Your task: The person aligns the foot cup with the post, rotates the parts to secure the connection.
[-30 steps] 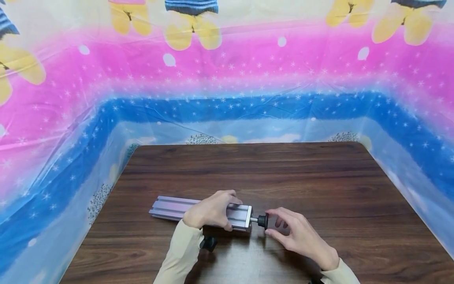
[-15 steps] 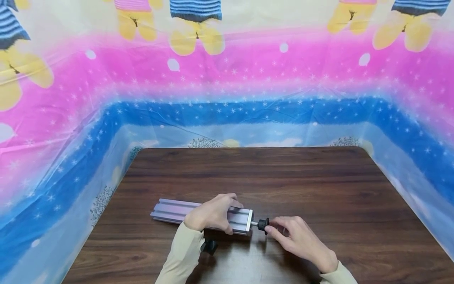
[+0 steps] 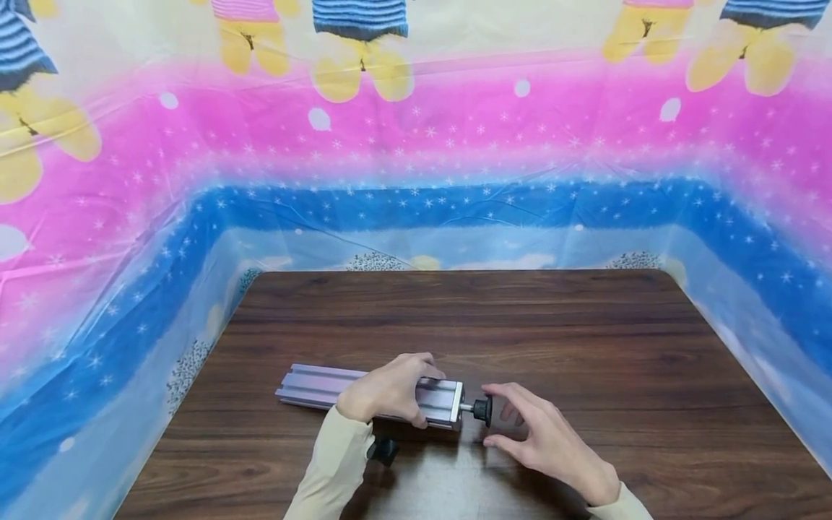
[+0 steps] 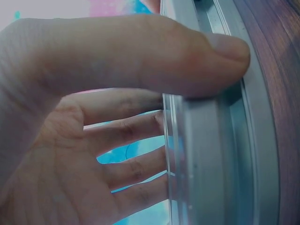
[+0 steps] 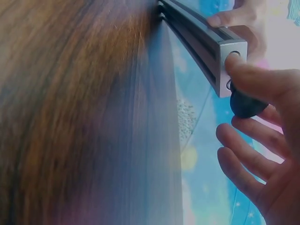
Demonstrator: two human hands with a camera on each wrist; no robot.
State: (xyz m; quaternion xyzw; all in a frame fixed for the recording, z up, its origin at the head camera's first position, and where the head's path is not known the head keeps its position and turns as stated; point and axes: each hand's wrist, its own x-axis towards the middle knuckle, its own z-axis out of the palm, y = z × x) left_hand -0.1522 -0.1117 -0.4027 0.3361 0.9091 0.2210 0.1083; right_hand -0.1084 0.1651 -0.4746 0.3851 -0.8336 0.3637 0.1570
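Aluminium extrusion profile (image 3: 364, 393) lies flat on the wooden table (image 3: 585, 339), near the front edge, long axis left to right. A black knob (image 3: 482, 409) on a short metal stud sticks out of the profile's right end face.

Left hand (image 3: 388, 390) is wrapped over the right half of the profile, thumb on the near side, fingers over the far side, holding it down. In the left wrist view the thumb presses along a slot rail.

Right hand (image 3: 542, 437): fingers loosely spread around the knob. In the right wrist view one fingertip (image 5: 243, 75) touches the knob's top; the other fingers stand off it. No closed grip seen.

A second small black part (image 3: 383, 451) sits on the table just beside the left sleeve (image 3: 328, 469).

Risks, as judged:
- With so light a contact on the knob, fingers could slip off it when turning, so the stud stays loose.
- If the stud is not square to the end hole, turning could cross-thread it.
- The left forearm could sweep the loose black part off the near table edge.
- If the left hand's hold slackens, the profile could rotate on the table.
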